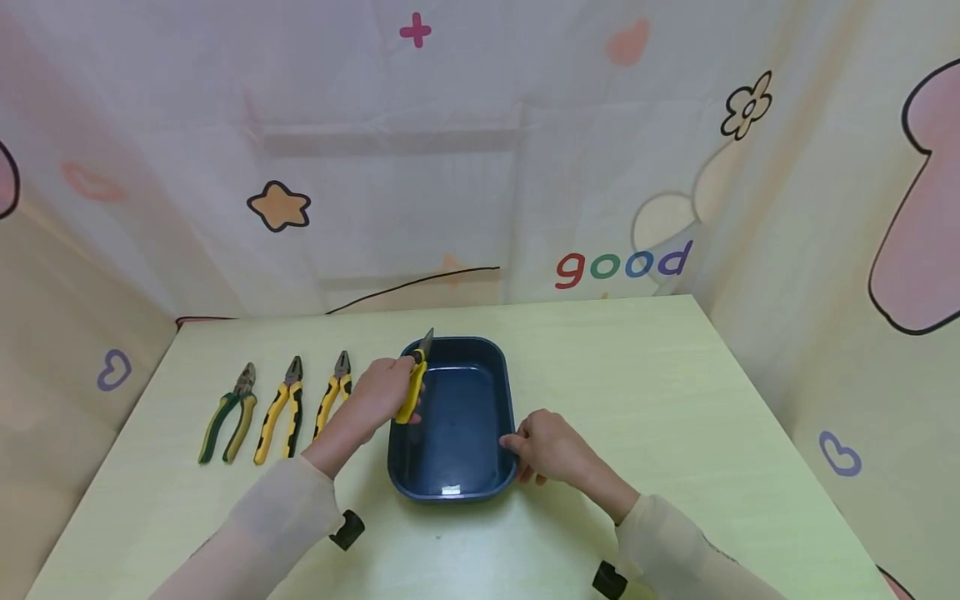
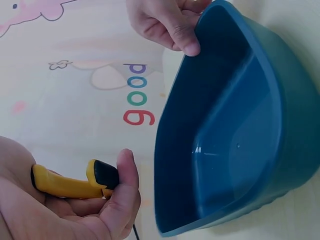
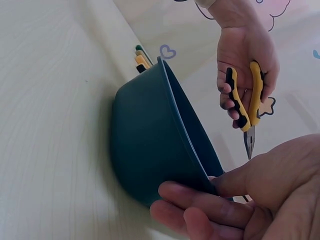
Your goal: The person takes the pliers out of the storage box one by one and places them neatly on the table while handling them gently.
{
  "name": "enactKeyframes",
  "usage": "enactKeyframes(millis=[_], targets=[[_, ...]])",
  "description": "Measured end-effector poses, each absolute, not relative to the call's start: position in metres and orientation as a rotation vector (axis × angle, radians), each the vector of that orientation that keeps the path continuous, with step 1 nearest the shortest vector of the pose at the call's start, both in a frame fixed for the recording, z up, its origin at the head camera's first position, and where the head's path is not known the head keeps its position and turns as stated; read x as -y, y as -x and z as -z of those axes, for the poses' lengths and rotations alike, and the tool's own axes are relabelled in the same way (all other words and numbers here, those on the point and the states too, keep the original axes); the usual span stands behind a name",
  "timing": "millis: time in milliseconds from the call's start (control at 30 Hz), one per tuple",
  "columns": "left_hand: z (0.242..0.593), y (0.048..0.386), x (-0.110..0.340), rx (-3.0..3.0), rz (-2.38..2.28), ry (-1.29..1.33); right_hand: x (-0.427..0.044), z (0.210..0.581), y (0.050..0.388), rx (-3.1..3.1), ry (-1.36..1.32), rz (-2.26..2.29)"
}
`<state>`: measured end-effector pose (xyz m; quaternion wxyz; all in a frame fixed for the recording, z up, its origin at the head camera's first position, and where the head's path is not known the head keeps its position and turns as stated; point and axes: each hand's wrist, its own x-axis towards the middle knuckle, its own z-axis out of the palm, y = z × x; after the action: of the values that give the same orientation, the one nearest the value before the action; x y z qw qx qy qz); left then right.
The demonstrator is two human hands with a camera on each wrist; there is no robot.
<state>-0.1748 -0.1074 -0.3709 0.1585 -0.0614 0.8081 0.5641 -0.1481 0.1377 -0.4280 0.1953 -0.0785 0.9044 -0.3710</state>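
Note:
My left hand (image 1: 381, 390) grips needle-nose pliers (image 1: 414, 390) with yellow and black handles, above the left side of a blue plastic bin (image 1: 450, 437). The slim metal jaws point away from me, and the right wrist view shows the two handles (image 3: 256, 92) spread slightly in the palm. At the bin's right side, my right hand (image 1: 551, 447) pinches the rim between thumb and fingers. In the right wrist view, the thumb lies over the rim while the fingers (image 3: 187, 197) are against the outer wall. Nothing lies inside the bin.
Left of the bin, three pliers lie in a row on the pale table (image 1: 675, 400): green-handled pliers (image 1: 243, 404), yellow-and-black pliers (image 1: 273, 423), and another yellow-and-black pair (image 1: 327, 404) partly hidden by my left arm. A printed curtain (image 1: 420, 100) hangs behind and at both sides.

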Motion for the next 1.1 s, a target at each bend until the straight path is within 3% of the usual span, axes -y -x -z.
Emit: enactKeyframes(millis=[700, 1100], targets=[[0.340, 0.164, 0.154, -2.329, -1.651, 0.164, -0.139, 0.429, 0.152, -2.522, 0.246, 1.021], [0.341, 0.166, 0.165, -2.336, -1.637, 0.193, -0.139, 0.429, 0.151, -2.522, 0.238, 1.019]])
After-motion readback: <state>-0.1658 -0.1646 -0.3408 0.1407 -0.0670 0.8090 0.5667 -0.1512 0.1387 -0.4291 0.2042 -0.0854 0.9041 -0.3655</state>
